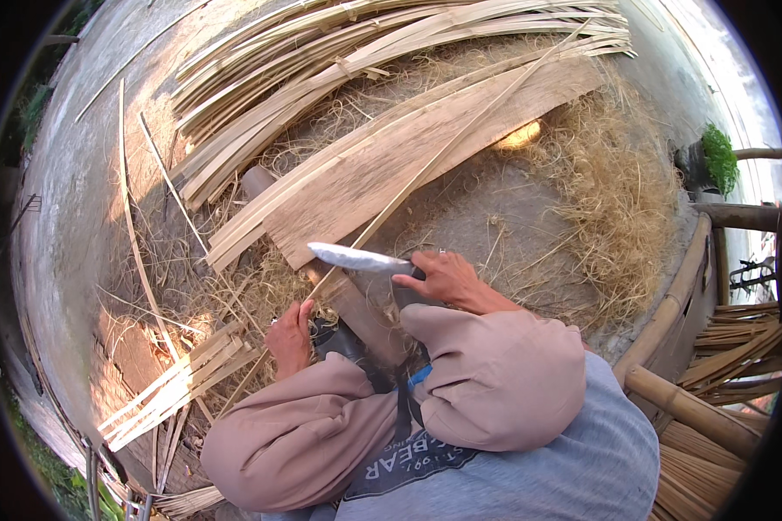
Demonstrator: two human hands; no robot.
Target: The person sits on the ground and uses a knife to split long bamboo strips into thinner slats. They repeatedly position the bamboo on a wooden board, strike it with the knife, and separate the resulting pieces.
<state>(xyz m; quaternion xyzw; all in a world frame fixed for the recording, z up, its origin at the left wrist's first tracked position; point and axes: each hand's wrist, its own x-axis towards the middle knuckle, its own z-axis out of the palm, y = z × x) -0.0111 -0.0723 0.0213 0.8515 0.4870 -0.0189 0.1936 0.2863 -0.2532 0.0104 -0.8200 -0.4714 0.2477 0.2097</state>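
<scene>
My right hand (450,280) is closed round the dark handle of a knife (356,258), its broad pale blade pointing left. The blade lies over or just above a long thin bamboo strip (402,193); whether they touch I cannot tell. Closer to me on the left, my left hand (290,337) has its fingers pinched on the same strip. From there the strip slants up across a wide wooden plank (356,195) to the far right, and its near end runs down past my left forearm. Under the blade, a narrow wooden piece (365,317) extends between my legs.
Beyond the plank lies a large stack of split bamboo strips (321,78). A smaller bundle of strips (178,382) is at the near left. Curly shavings (608,208) heap up on the right. A bamboo pole frame (669,304) stands at the right edge, beside more strips (730,347).
</scene>
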